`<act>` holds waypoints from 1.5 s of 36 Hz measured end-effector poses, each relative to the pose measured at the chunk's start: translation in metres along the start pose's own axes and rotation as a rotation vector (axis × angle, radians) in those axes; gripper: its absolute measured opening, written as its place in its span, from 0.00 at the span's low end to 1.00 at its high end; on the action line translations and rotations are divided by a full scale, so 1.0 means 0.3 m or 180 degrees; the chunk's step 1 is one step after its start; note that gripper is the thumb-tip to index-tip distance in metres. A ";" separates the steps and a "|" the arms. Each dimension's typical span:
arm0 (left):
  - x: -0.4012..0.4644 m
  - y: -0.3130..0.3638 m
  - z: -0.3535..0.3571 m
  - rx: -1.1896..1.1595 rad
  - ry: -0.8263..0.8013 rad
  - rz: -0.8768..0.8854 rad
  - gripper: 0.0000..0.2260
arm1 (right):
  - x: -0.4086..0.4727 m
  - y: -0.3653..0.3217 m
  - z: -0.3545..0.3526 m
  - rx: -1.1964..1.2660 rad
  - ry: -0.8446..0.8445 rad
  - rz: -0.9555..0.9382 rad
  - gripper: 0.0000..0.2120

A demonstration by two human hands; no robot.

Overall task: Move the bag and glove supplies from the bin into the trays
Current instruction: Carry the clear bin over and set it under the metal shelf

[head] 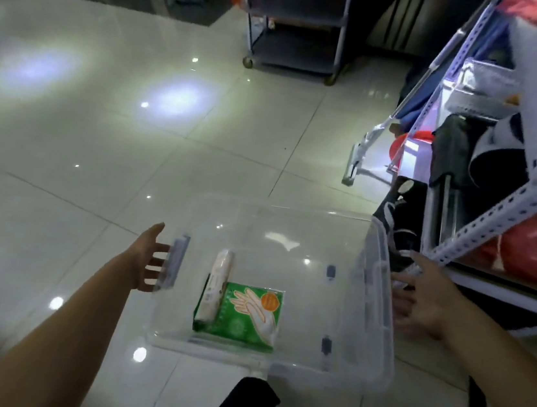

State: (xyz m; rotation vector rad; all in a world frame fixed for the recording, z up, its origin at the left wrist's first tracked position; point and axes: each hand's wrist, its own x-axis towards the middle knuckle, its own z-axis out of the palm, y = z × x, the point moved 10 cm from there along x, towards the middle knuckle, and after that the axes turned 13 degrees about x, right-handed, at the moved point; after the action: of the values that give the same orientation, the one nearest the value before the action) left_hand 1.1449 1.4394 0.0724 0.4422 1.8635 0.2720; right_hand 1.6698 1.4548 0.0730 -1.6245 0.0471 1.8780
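Observation:
A clear plastic bin (378, 318) sits on the tiled floor below me. Inside it lies a green glove packet (246, 315) printed with a hand picture, and a white roll of bags (216, 288) lies along the packet's left edge. My left hand (150, 256) is at the bin's left handle, fingers straight and spread against it. My right hand (424, 297) is at the bin's right rim, fingers loosely spread beside the handle. Neither hand grips anything. No trays are in view.
A white metal shelf rack (480, 226) with red bags, dark cloth and bins stands close on the right. A mop (369, 141) leans by it. A dark wheeled cart (296, 24) stands at the back. Glossy floor tiles stretch to the left.

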 end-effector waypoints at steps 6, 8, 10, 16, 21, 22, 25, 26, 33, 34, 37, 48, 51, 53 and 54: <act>0.193 0.503 -0.072 0.0134 -0.0038 0.0090 0.33 | 0.130 -0.322 0.208 0.0313 0.0096 -0.0160 0.35; 0.264 0.688 -0.059 0.0200 -0.0103 0.0173 0.33 | 0.194 -0.447 0.239 0.0384 0.0182 -0.0212 0.34; 0.341 0.869 -0.048 0.0266 -0.0070 0.0225 0.32 | 0.267 -0.566 0.275 0.0470 0.0227 -0.0246 0.34; 0.581 1.366 0.071 0.0586 -0.0110 0.0241 0.30 | 0.554 -0.929 0.356 0.0672 0.0363 -0.0323 0.32; 0.707 1.790 0.183 0.0965 -0.0143 0.0325 0.28 | 0.746 -1.172 0.380 0.1097 0.0500 -0.0402 0.29; 0.733 1.882 0.214 0.1027 -0.0182 0.0337 0.28 | 0.782 -1.217 0.378 0.1192 0.0526 -0.0388 0.29; 0.802 2.136 0.289 0.1175 -0.0284 0.0411 0.27 | 0.871 -1.363 0.389 0.1376 0.0554 -0.0396 0.29; 0.825 2.215 0.313 0.1210 -0.0325 0.0437 0.27 | 0.898 -1.410 0.395 0.1447 0.0563 -0.0400 0.29; 1.043 2.641 0.477 0.1567 -0.0506 0.0457 0.26 | 1.043 -1.539 0.417 0.2164 0.0626 -0.0454 0.34; 1.083 2.711 0.515 0.1637 -0.0551 0.0489 0.26 | 1.061 -1.551 0.413 0.2284 0.0643 -0.0474 0.35; 1.208 2.891 0.653 0.1883 -0.0755 0.0534 0.27 | 1.093 -1.544 0.414 0.2571 0.0784 -0.0515 0.35; 1.651 3.307 1.256 0.3531 -0.1406 0.1075 0.18 | 1.225 -1.255 0.643 0.4228 0.1800 -0.0628 0.35; 1.715 3.302 1.355 0.3914 -0.1607 0.1122 0.16 | 1.253 -1.176 0.755 0.4564 0.2100 -0.0576 0.33; 1.754 3.288 1.418 0.4036 -0.1667 0.1217 0.15 | 1.270 -1.125 0.799 0.4649 0.2467 -0.0448 0.31; 1.773 3.278 1.452 0.4104 -0.1690 0.1277 0.14 | 1.285 -1.104 0.815 0.4648 0.2636 -0.0380 0.30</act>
State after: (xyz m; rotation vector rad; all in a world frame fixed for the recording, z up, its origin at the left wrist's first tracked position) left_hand 1.5689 2.5424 -0.1359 1.5799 1.1913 -0.7853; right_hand 1.6070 1.9903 -0.0923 -1.0622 1.2753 0.5028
